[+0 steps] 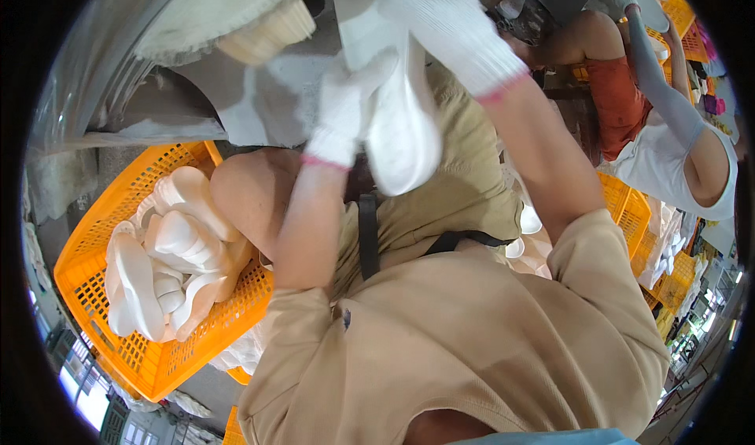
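A long white shoe sole [403,142], blurred at its near end, is held lengthwise in front of my lap. My left hand [346,103], in a white knit glove with a pink cuff, grips its left side with the thumb lying along the edge. Around the far part of the sole is my right hand [452,28], gloved the same way, its fingertips partly hidden. Just left of the sole's far end is a fuzzy white wheel [212,12] with a motion-blurred beige part [271,34].
At my left stands an orange perforated crate [86,288] heaped with white soles [169,248]. A grey metal surface [259,103] lies under the wheel. Another person [668,154] works at the right, near more orange crates [625,209]. Several white pieces [528,223] sit beside my right hip.
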`<state>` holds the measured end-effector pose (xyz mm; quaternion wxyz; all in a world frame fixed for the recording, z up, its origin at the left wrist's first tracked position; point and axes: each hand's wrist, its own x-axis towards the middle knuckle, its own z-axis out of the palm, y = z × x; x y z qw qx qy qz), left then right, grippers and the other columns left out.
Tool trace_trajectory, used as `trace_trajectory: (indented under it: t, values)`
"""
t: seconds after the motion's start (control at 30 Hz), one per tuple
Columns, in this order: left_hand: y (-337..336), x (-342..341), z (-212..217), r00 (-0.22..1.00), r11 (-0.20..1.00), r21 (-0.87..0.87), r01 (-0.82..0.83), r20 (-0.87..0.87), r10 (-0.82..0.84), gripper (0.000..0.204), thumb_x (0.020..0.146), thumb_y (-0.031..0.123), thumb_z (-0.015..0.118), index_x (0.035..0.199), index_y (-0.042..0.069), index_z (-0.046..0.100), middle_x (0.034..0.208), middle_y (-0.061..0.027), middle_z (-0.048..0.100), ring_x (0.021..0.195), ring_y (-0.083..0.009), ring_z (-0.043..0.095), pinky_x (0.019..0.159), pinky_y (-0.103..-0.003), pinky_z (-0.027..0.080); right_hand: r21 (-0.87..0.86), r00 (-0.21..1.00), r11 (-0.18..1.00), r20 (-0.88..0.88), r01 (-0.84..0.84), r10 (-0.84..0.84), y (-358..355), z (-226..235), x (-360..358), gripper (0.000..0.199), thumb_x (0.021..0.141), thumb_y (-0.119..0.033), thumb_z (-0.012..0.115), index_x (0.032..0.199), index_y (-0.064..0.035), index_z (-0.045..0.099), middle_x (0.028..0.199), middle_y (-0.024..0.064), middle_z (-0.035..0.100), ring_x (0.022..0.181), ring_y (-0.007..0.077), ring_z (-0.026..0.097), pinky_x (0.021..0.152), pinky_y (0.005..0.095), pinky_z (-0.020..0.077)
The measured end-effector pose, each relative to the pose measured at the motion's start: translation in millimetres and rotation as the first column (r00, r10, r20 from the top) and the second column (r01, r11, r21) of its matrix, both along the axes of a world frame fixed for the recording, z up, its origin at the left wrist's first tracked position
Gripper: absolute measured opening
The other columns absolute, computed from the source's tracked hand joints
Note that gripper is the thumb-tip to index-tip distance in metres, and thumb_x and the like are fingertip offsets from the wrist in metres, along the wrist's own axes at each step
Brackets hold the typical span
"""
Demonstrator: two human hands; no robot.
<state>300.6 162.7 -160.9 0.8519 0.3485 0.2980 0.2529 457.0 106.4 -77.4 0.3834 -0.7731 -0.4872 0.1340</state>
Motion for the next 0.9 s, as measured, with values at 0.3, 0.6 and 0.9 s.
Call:
trace_trajectory:
  t: [0.3, 0.6, 0.9]
  values:
    - [21.6, 115.9, -44.1, 0.962, 0.961, -0.033, -0.274, -0.027, 0.273, 0.046, 0.105, 0.032, 0.062, 0.135, -0.003, 0.061, 0.121, -0.0112, 0.070, 0.111, -0.0272, 0.067, 0.097, -0.043, 0.054, 0.109, 0.936, 0.959, 0.213, 0.263, -0.281, -73.8, 3.6, -17.0, 0.073, 0.084, -0.032, 0.071, 0.142, 0.0058, 0.048, 0.120, 0.0293, 0.068, 0.107, 0.0416, 0.072, 0.092, 0.0440, 0.0582]
    - [74.0, -24.6, -3.8, 0.630, 0.573, 0.670, 0.471, -0.711, 0.314, 0.052, 0.103, 0.036, 0.062, 0.137, -0.004, 0.060, 0.109, -0.0227, 0.072, 0.109, -0.0291, 0.068, 0.094, -0.046, 0.053, -0.176, 0.965, 0.962, -0.121, 0.208, -0.231, 41.4, -40.3, 41.2, 0.053, 0.082, -0.039, 0.067, 0.106, 0.0072, 0.070, 0.104, 0.0320, 0.073, 0.102, 0.0459, 0.072, 0.095, 0.0486, 0.0570]
    - [32.8, 43.5, -30.7, 0.983, 0.977, 0.190, -0.098, -0.133, 0.125, 0.039, 0.091, 0.027, 0.083, 0.112, -0.004, 0.076, 0.097, -0.0024, 0.074, 0.078, -0.0136, 0.065, 0.067, -0.032, 0.052, -0.096, 0.854, 0.980, 0.479, -0.177, 0.201, -58.1, 17.8, -26.2, 0.057, 0.080, -0.040, 0.076, 0.123, -0.0038, 0.070, 0.146, 0.0188, 0.057, 0.137, 0.0376, 0.053, 0.117, 0.0527, 0.0383]
